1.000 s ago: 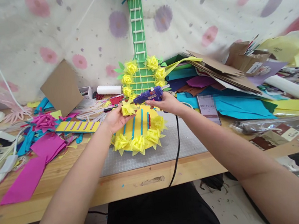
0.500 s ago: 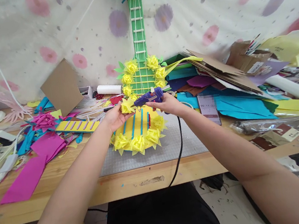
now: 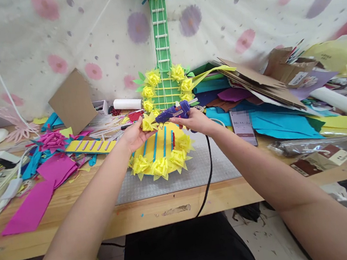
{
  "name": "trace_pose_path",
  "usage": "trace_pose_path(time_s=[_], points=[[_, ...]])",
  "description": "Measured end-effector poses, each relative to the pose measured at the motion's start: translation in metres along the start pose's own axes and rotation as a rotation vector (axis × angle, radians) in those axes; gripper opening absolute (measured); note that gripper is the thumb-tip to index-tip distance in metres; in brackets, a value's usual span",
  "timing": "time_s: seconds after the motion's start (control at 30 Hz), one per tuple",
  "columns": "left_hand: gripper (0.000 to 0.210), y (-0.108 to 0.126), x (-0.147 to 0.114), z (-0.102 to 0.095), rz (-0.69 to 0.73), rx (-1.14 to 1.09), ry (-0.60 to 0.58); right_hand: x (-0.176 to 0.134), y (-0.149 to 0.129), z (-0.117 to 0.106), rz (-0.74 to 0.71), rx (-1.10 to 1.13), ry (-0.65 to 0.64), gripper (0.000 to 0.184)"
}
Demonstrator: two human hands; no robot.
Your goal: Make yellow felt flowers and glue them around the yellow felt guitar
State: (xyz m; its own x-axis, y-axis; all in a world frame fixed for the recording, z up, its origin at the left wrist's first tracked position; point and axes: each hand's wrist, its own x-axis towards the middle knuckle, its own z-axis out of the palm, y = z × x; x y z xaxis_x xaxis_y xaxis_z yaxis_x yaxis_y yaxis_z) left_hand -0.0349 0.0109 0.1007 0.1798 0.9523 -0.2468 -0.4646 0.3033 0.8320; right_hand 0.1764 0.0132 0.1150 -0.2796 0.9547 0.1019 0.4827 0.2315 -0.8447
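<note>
My left hand (image 3: 134, 135) is closed on a yellow paper flower (image 3: 149, 122), held above a round yellow craft instrument body (image 3: 150, 150). In my right hand (image 3: 198, 121) is a purple hot glue gun (image 3: 175, 112), its nozzle pointing left at the flower and close to it. Several yellow paper flowers (image 3: 160, 167) line the lower rim of the yellow body, which has blue strips and a red strip across it. The body lies on a grey cutting mat (image 3: 220, 162). Its striped yellow neck (image 3: 90, 146) extends to the left.
A green paper guitar (image 3: 163, 58) with yellow flowers stands at the back. Magenta crepe paper (image 3: 31, 206) lies left. Cardboard sheets (image 3: 260, 81), blue paper (image 3: 282, 125) and a phone (image 3: 243, 126) are at right. The glue gun's black cord (image 3: 211, 172) hangs over the table edge.
Almost nothing differs. Both hands keep their hold, with the glue gun's nozzle still at the flower; the whole view has shifted very slightly.
</note>
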Motion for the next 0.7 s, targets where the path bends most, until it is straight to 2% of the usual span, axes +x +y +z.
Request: trace_pose_path(time_s=[0.43, 0.7], points=[[0.032, -0.0021, 0.0005, 0.0020, -0.005, 0.001, -0.006, 0.0021, -0.0048, 0.0010, 0.003, 0.047, 0.047, 0.046], [0.032, -0.0048, 0.0022, -0.0032, -0.019, -0.020, -0.022, -0.0005, -0.0010, 0.0027, -0.030, 0.028, 0.052, 0.045]])
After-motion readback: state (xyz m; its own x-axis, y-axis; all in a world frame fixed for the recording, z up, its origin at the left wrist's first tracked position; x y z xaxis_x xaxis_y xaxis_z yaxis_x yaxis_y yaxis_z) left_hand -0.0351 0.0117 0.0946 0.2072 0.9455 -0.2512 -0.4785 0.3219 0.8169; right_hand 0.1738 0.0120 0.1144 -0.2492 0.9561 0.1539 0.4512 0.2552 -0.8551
